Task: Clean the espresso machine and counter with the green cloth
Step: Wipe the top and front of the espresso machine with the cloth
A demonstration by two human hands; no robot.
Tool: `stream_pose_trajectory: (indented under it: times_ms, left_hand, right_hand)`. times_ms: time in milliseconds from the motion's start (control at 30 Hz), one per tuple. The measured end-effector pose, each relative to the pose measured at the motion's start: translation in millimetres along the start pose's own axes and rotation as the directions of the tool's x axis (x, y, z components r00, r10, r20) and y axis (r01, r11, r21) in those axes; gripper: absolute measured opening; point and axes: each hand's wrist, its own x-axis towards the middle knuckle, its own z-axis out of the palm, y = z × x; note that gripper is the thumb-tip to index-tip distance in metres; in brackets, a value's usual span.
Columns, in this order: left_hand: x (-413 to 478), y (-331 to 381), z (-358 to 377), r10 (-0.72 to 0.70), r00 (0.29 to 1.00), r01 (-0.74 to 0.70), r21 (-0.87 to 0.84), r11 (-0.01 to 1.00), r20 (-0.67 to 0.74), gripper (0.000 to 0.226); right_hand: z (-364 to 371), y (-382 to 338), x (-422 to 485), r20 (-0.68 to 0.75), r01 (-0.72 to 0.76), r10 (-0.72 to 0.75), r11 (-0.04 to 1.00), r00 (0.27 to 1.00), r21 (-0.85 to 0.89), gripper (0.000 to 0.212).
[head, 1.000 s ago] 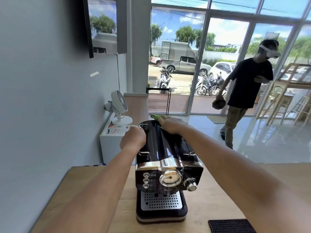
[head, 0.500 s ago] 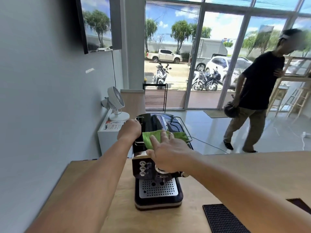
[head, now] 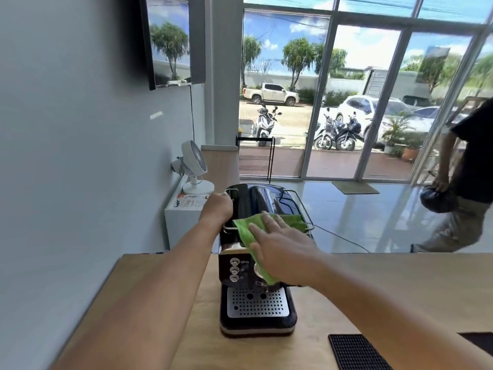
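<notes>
Green cloth (head: pixel 246 231) lies under my right hand (head: pixel 282 247), whose fingers are straight and spread, pressing it over the front top edge of the espresso machine (head: pixel 256 305). My left hand (head: pixel 217 206) sits curled at the machine's left rail; whether it grips, I cannot tell. I judge the top nearly wiped, with the face, drip tray and counter (head: pixel 400 284) left. A second ago the cloth was at the rear; it has come forward.

Green cloth (head: pixel 248 231) draped over the black espresso machine's (head: pixel 257 263) front top edge on the wooden counter (head: pixel 400 284)
</notes>
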Motion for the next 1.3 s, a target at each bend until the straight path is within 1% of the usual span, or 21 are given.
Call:
stream_pose_trajectory:
  times_ms: [67, 100, 133, 167, 267, 300, 333, 433, 467, 500, 567, 667, 733, 800, 867, 900, 1000, 1100, 1167, 1233, 1300]
  left_hand:
    - [1.9, -1.6, 0.6, 0.000, 1.000, 0.000, -0.007, 1.000, 0.005, 0.040]
    - [2.9, -2.5, 1.4, -0.001, 1.000, 0.001, -0.015, 1.000, 0.006, 0.040]
    - [3.5, -3.1, 1.1, -0.002, 1.000, 0.002, -0.021, 1.000, 0.006, 0.040]
    - [3.5, -2.8, 0.9, -0.001, 1.000, 0.001, -0.020, 1.000, 0.003, 0.040]
    - [3.7, -2.5, 0.8, 0.006, 1.000, -0.006, -0.019, 1.000, 0.006, 0.037]
    - [3.9, -2.8, 0.2, 0.015, 1.000, -0.015, -0.017, 1.000, 0.005, 0.037]
    - [2.7, -2.9, -0.1, 0.018, 1.000, -0.018, -0.015, 1.000, 0.008, 0.036]
    - [3.5, -4.4, -0.4, 0.041, 0.999, -0.041, -0.005, 0.999, 0.019, 0.034]
    - [3.2, -4.3, -0.7, 0.041, 0.999, -0.041, -0.017, 0.999, 0.013, 0.034]
    - [2.9, -3.7, -0.8, 0.042, 0.999, -0.042, -0.032, 0.999, 0.010, 0.034]
    - [3.6, -3.4, -0.8, 0.047, 0.999, -0.046, -0.052, 0.998, 0.011, 0.035]
    - [4.0, -3.5, -0.5, 0.027, 0.999, -0.025, -0.089, 0.996, 0.023, 0.038]
    - [5.1, -4.6, 0.3, 0.016, 1.000, -0.013, -0.111, 0.994, 0.022, 0.041]
    - [4.8, -5.2, 0.1, 0.013, 1.000, -0.010, -0.120, 0.993, 0.024, 0.042]
    - [2.6, -5.1, -0.8, 0.021, 0.999, -0.015, -0.132, 0.991, 0.042, 0.040]
    - [1.8, -4.9, -1.0, 0.029, 0.998, -0.022, -0.132, 0.991, 0.056, 0.039]
    - [-0.7, -3.6, -1.6, 0.040, 0.998, -0.033, -0.136, 0.990, 0.049, 0.039]
    - [-2.4, -2.7, -3.1, 0.011, 0.998, -0.002, -0.151, 0.989, 0.058, 0.043]
    - [-4.9, -2.4, -4.6, -0.007, 0.998, 0.016, -0.142, 0.990, 0.061, 0.046]
    - [-4.0, -2.1, -4.6, -0.014, 0.999, 0.019, -0.128, 0.992, 0.044, 0.047]
    - [-1.3, -3.4, -2.5, -0.017, 0.999, 0.021, -0.127, 0.992, 0.033, 0.046]
  right_hand:
    - [-1.6, -5.7, -27.2, -0.109, 0.023, -0.033, 0.995, 0.993, -0.093, 0.059]
    - [-5.1, -3.8, -30.5, -0.188, 0.022, -0.036, 0.997, 0.982, -0.077, 0.053]
    - [-11.6, -0.6, -26.5, -0.259, 0.019, -0.022, 1.000, 0.966, -0.016, 0.045]
    - [-21.1, 3.3, -18.1, -0.317, -0.001, 0.024, 0.997, 0.948, 0.072, 0.039]
    - [-45.8, 29.0, 47.0, -0.478, -0.057, 0.182, 0.963, 0.859, 0.264, 0.027]
    - [-50.6, 38.1, 75.1, -0.478, -0.068, 0.208, 0.954, 0.853, 0.292, 0.022]
    - [-52.1, 45.9, 100.5, -0.444, -0.080, 0.214, 0.950, 0.870, 0.302, 0.021]
    - [-35.8, 56.9, 153.1, -0.210, -0.117, 0.175, 0.958, 0.962, 0.262, 0.043]
    - [-28.5, 57.0, 161.9, -0.159, -0.114, 0.162, 0.955, 0.974, 0.272, 0.047]
    - [-22.8, 55.9, 166.6, -0.140, -0.106, 0.155, 0.947, 0.978, 0.303, 0.049]
    - [-15.4, 52.3, 170.2, -0.130, -0.080, 0.134, 0.932, 0.982, 0.354, 0.050]
    - [-12.2, 45.5, 153.6, -0.085, 0.004, 0.022, 0.956, 0.996, 0.295, 0.054]
    - [-5.6, 39.0, 128.6, -0.052, 0.037, -0.024, 0.965, 0.998, 0.258, 0.054]
    - [1.1, 32.3, 89.9, -0.058, 0.118, -0.107, 0.966, 0.993, 0.231, 0.053]
    - [6.6, 31.4, 53.2, -0.070, 0.202, -0.191, 0.951, 0.979, 0.236, 0.051]
    - [6.3, 33.9, 41.9, -0.058, 0.210, -0.202, 0.944, 0.978, 0.254, 0.051]
    - [-2.0, 38.1, 51.3, -0.039, 0.133, -0.128, 0.944, 0.991, 0.302, 0.048]
    - [-6.8, 26.9, 101.7, -0.043, -0.004, 0.014, 0.973, 0.999, 0.229, 0.050]
    - [-3.8, 17.4, 125.7, -0.079, -0.064, 0.078, 0.984, 0.994, 0.167, 0.052]
    - [-1.8, 10.4, 128.0, -0.101, -0.051, 0.059, 0.995, 0.993, 0.084, 0.053]
    - [1.5, 11.0, 108.0, -0.080, 0.107, -0.104, 0.993, 0.991, 0.039, 0.051]
